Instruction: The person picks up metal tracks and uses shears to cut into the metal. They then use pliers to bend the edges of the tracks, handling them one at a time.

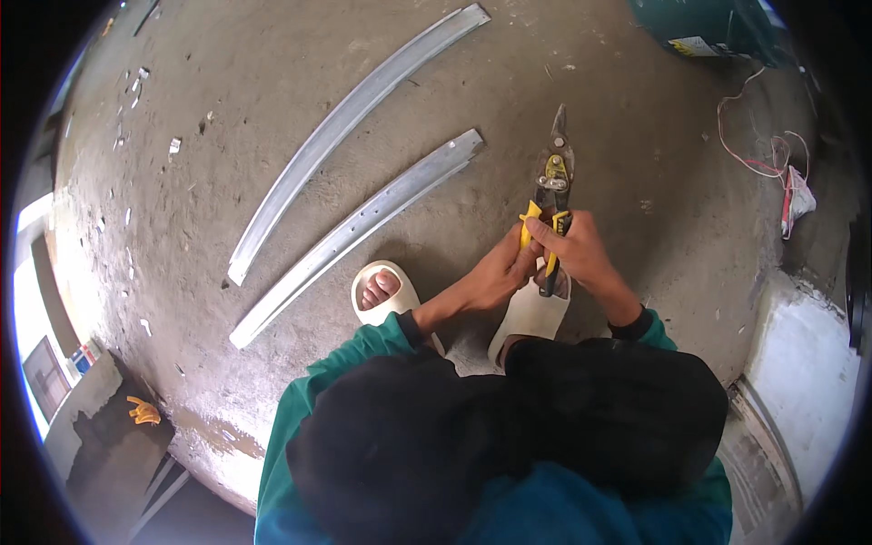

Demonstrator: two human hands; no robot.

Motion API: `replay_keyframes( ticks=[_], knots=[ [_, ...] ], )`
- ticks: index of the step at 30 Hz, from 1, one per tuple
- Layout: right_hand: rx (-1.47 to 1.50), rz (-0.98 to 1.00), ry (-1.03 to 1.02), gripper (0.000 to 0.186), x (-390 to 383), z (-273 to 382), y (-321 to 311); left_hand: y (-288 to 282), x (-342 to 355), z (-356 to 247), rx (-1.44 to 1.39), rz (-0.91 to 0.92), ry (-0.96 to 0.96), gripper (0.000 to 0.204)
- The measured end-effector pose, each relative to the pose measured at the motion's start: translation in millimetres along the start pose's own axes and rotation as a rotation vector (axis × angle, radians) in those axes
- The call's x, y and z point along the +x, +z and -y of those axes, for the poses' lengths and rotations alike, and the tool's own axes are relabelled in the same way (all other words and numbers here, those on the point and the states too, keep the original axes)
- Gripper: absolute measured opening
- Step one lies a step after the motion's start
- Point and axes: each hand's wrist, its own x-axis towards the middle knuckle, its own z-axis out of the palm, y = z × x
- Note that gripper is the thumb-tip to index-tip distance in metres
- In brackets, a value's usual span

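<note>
Rough concrete floor (300, 54) fills the view. Left of the yellow-and-black snips (556, 173) lies a long metal channel (350, 123), with a shorter channel (363, 222) nearer them. Pale sandals (531, 320) show below and left of the snips, which are held blades pointing away from the person. Left hand (498, 272) and right hand (586, 250) both pinch the handles. Tiny metal scraps (175, 145) lie well left of the snips. Loosened fingers could drop them onto a foot; a fingertip straying between closing handles could get nipped.
</note>
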Motion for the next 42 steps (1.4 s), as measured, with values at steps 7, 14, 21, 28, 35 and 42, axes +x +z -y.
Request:
replay_keyframes(
  ticks=[7,14,21,28,35,42],
  knots=[
    [0.079,-0.072,-0.166,0.026,0,3,25,-4,5,21,0.333,-0.290,0.209,0.033],
    [0.282,-0.109,-0.074,0.021,1,-15,23,-18,-8,-5,0.781,-0.372,0.375,0.046],
    [0.328,-0.050,-0.153,0.012,7,-41,29,-14,16,-36,0.847,-0.547,0.438,0.065],
    [0.211,-0.189,-0.160,0.016,6,-26,46,-8,21,-9,0.482,-0.568,0.324,0.047],
    [0.243,-0.081,-0.276,0.050,8,-48,32,-20,7,19,0.482,-0.503,0.364,0.046],
    [0.938,0.348,-0.050,0.082,-3,-30,18,-19,-6,29,0.366,-0.599,0.143,0.039]
  ],
)
